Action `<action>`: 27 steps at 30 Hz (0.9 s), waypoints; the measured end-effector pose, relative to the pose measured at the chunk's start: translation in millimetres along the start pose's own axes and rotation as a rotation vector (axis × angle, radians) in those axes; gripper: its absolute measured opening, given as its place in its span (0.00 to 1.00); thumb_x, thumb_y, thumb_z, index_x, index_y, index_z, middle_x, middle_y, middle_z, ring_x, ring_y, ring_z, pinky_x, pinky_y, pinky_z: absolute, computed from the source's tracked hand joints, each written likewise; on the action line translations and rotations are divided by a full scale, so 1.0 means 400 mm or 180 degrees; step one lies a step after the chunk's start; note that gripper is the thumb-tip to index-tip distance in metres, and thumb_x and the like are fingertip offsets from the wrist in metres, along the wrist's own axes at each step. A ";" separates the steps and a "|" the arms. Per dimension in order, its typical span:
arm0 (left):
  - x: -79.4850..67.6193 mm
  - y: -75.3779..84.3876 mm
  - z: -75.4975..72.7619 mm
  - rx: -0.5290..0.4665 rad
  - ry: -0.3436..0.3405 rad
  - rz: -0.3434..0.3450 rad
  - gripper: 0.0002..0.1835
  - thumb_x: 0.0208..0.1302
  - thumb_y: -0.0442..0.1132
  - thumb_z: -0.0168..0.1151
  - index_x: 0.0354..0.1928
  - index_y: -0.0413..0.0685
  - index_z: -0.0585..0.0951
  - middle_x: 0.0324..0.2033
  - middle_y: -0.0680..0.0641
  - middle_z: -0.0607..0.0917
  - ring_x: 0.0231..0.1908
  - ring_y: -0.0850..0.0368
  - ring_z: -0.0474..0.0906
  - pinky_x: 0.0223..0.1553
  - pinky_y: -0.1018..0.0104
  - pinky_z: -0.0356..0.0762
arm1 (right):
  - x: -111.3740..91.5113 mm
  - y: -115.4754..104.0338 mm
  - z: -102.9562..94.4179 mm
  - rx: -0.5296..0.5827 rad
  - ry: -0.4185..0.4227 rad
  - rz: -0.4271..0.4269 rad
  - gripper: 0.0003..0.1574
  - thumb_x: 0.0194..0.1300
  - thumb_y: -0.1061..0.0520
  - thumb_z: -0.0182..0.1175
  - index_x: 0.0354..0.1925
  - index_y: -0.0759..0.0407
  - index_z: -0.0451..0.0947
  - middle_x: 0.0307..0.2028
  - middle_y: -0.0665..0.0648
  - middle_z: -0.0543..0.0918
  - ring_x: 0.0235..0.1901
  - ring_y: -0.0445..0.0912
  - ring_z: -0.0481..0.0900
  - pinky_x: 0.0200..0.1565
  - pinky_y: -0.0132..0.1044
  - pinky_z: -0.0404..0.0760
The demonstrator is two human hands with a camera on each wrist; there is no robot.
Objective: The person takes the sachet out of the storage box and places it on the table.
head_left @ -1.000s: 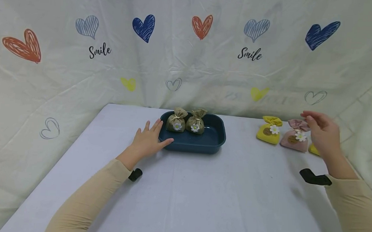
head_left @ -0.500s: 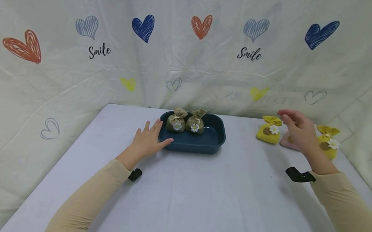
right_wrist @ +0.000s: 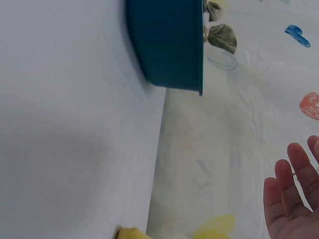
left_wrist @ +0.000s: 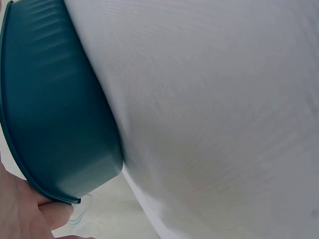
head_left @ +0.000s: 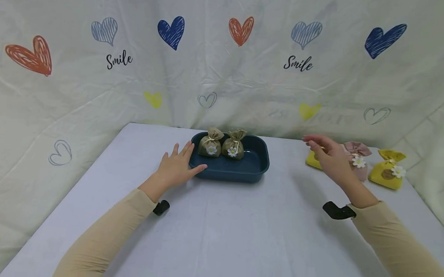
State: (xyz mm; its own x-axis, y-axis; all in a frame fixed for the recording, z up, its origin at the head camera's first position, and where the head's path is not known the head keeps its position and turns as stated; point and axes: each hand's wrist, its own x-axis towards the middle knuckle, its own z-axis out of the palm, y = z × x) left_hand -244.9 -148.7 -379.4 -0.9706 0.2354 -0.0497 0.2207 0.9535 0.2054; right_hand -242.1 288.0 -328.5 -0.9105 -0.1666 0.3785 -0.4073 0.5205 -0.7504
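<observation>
Sweeping toward 9 o'clock, a person's right hand [head_left: 330,159] has crossed from the rightmost yellow sachet [head_left: 384,174] past the pink sachet [head_left: 361,173] to the leftmost yellow sachet [head_left: 313,161], fingers slightly parted, nothing held. All 3 sit at 3 o'clock from the teal tray [head_left: 227,175], outside it; 2 olive-brown sachets [head_left: 209,146] stand inside, at 10 and 12. The left hand [head_left: 173,169], fingers spread, touches the tray's 9 o'clock end as it did 1 second ago.
</observation>
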 end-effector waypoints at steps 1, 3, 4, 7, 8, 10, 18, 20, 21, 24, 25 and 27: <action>0.001 0.000 0.000 0.0003 -0.0002 0.0000 0.54 0.71 0.75 0.44 0.83 0.45 0.46 0.81 0.45 0.47 0.78 0.33 0.40 0.70 0.28 0.47 | 0.001 -0.004 0.008 -0.0042 -0.0013 0.0000 0.22 0.82 0.54 0.52 0.61 0.68 0.77 0.51 0.45 0.83 0.50 0.30 0.75 0.44 0.19 0.75; 0.001 0.000 -0.001 0.0014 -0.0004 -0.0004 0.54 0.71 0.75 0.44 0.83 0.46 0.45 0.81 0.45 0.47 0.78 0.33 0.40 0.70 0.28 0.47 | 0.004 -0.011 0.025 -0.0079 -0.0055 -0.0012 0.22 0.82 0.53 0.52 0.61 0.67 0.78 0.54 0.54 0.83 0.51 0.29 0.74 0.47 0.18 0.73; 0.001 0.001 -0.002 0.0017 -0.0006 -0.0007 0.54 0.71 0.75 0.44 0.83 0.46 0.45 0.81 0.45 0.47 0.78 0.33 0.41 0.70 0.28 0.47 | 0.005 -0.015 0.033 -0.0087 -0.0073 -0.0024 0.22 0.82 0.53 0.52 0.61 0.67 0.78 0.55 0.59 0.82 0.51 0.28 0.74 0.47 0.18 0.73; 0.001 0.002 -0.003 0.0025 -0.0016 -0.0017 0.54 0.71 0.75 0.44 0.83 0.46 0.45 0.81 0.45 0.47 0.78 0.33 0.41 0.70 0.28 0.47 | 0.009 -0.023 0.059 -0.0038 -0.0140 -0.0083 0.21 0.82 0.54 0.52 0.62 0.67 0.78 0.57 0.66 0.81 0.52 0.30 0.75 0.49 0.17 0.72; 0.000 0.003 -0.004 0.0024 -0.0022 -0.0021 0.54 0.71 0.75 0.44 0.83 0.46 0.45 0.81 0.45 0.47 0.78 0.33 0.41 0.70 0.28 0.47 | 0.011 -0.025 0.067 -0.0010 -0.0164 -0.0103 0.21 0.82 0.55 0.52 0.61 0.67 0.78 0.57 0.66 0.81 0.52 0.31 0.75 0.49 0.17 0.73; 0.000 0.003 -0.004 0.0017 -0.0028 -0.0025 0.54 0.71 0.75 0.45 0.83 0.46 0.45 0.81 0.45 0.47 0.78 0.33 0.40 0.70 0.28 0.47 | 0.014 -0.031 0.085 0.0032 -0.0196 -0.0154 0.20 0.82 0.56 0.52 0.61 0.67 0.78 0.57 0.66 0.82 0.52 0.34 0.77 0.49 0.17 0.73; -0.003 0.000 -0.002 0.0016 0.0000 -0.0013 0.54 0.71 0.75 0.45 0.83 0.45 0.46 0.81 0.45 0.47 0.78 0.32 0.41 0.69 0.28 0.48 | 0.019 -0.057 0.160 0.0087 -0.0290 -0.0005 0.20 0.81 0.55 0.54 0.61 0.68 0.77 0.56 0.66 0.82 0.54 0.55 0.80 0.48 0.18 0.75; -0.003 -0.001 -0.002 0.0012 0.0002 -0.0012 0.54 0.71 0.75 0.45 0.83 0.45 0.46 0.81 0.45 0.47 0.78 0.32 0.41 0.69 0.27 0.48 | 0.021 -0.062 0.179 0.0094 -0.0309 0.0020 0.20 0.81 0.55 0.54 0.61 0.68 0.77 0.56 0.66 0.82 0.54 0.57 0.81 0.48 0.19 0.75; -0.002 -0.001 -0.002 0.0019 0.0000 -0.0012 0.54 0.71 0.75 0.45 0.83 0.45 0.46 0.81 0.45 0.47 0.78 0.32 0.41 0.69 0.28 0.48 | 0.022 -0.063 0.188 0.0101 -0.0320 0.0033 0.20 0.81 0.56 0.54 0.61 0.68 0.78 0.56 0.66 0.83 0.54 0.57 0.81 0.47 0.19 0.75; -0.002 0.000 -0.002 0.0028 -0.0003 -0.0013 0.54 0.70 0.76 0.44 0.83 0.46 0.46 0.81 0.45 0.47 0.78 0.32 0.41 0.69 0.28 0.49 | 0.026 -0.068 0.212 0.0145 -0.0357 0.0070 0.20 0.80 0.57 0.55 0.61 0.68 0.78 0.56 0.66 0.83 0.55 0.57 0.81 0.48 0.22 0.76; -0.002 0.000 -0.002 0.0032 -0.0002 -0.0011 0.54 0.70 0.76 0.44 0.83 0.46 0.46 0.81 0.45 0.47 0.78 0.32 0.42 0.69 0.28 0.49 | 0.028 -0.070 0.219 0.0168 -0.0369 0.0093 0.19 0.80 0.57 0.55 0.61 0.68 0.78 0.56 0.66 0.83 0.55 0.57 0.81 0.49 0.24 0.77; -0.002 0.000 -0.003 0.0038 0.0000 -0.0007 0.54 0.70 0.76 0.44 0.83 0.46 0.46 0.81 0.45 0.47 0.78 0.32 0.42 0.69 0.28 0.49 | 0.031 -0.073 0.233 0.0211 -0.0391 0.0163 0.19 0.80 0.58 0.56 0.61 0.68 0.78 0.56 0.66 0.83 0.56 0.56 0.81 0.51 0.29 0.80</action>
State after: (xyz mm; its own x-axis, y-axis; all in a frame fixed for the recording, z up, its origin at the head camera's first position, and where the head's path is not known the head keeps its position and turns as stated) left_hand -244.0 -148.9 -378.3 -0.9711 0.2332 -0.0501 0.2196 0.9562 0.1937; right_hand -248.4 192.6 -352.4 -0.9305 -0.2447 0.2727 -0.3602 0.4753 -0.8027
